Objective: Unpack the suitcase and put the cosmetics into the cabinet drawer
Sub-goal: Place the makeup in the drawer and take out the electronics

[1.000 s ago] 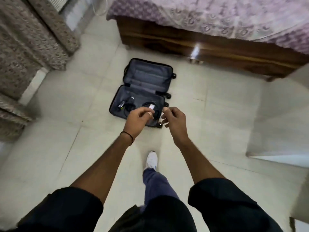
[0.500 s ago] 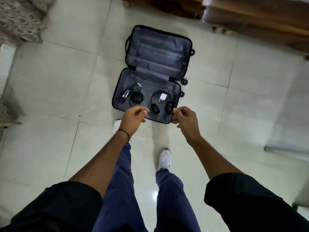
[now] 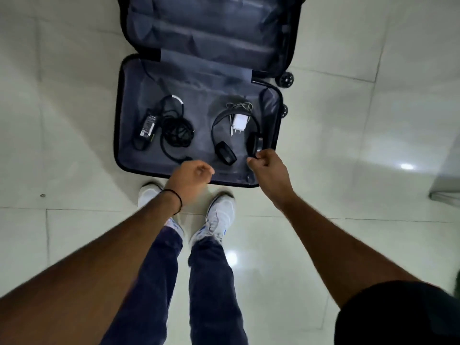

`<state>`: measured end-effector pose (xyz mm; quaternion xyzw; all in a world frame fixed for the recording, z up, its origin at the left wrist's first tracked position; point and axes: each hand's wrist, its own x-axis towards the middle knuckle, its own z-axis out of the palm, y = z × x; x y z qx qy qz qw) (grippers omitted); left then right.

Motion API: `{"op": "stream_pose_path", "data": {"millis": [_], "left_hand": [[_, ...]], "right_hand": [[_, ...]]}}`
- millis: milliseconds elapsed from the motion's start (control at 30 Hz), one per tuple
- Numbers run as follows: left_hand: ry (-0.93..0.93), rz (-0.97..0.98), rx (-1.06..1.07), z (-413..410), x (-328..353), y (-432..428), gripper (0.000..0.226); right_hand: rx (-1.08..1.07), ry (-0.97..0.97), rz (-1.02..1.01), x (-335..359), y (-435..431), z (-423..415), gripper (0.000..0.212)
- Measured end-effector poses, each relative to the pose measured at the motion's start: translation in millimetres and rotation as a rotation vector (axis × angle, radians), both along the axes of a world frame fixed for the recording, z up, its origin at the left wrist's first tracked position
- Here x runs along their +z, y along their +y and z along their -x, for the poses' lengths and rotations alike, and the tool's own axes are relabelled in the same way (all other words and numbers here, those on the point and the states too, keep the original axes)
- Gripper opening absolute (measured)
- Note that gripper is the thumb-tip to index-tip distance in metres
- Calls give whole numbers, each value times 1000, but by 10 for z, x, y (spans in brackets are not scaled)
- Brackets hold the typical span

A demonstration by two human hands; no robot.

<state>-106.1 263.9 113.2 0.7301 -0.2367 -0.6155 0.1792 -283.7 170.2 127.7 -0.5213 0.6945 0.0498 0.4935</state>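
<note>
Hands hover over a black hard-shell suitcase [image 3: 117, 120] with grey fabric lining, lying open on a glossy pale tiled floor [image 3: 62, 120] just in front of a person's white sneakers [image 3: 221, 207]. The near half holds a pair of black over-ear headphones [image 3: 225, 153], a white plug-in wall charger [image 3: 239, 122] inside their loop, and a black power adapter [image 3: 147, 125] beside its coiled black cable [image 3: 176, 130]. No cosmetics show, and the cabinet drawer is out of view. The left hand [image 3: 190, 179] hangs above the front rim, fingers curled with nothing visible in them. The right hand [image 3: 270, 168] is curled at the right ear cup; whether it has pinched it cannot be told. The headphones look light, with a stiff band and swivelling cups, so the band is probably the surest hold. The cables look limp and likely to tangle, best gathered by the coil.
</note>
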Motion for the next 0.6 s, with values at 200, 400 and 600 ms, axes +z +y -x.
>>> {"op": "stream_pose_path", "data": {"millis": [200, 400, 600], "left_hand": [[-270, 46, -115, -387, -1466, -47, 34], [-780, 117, -191, -763, -2134, -164, 84], [-794, 22, -252, -992, -2410, -234, 107]], "right_hand": [[349, 170, 155, -1519, -398, 8, 57], [777, 229, 434, -2326, -703, -347, 68], [779, 305, 596, -2547, -757, -436, 68]]}}
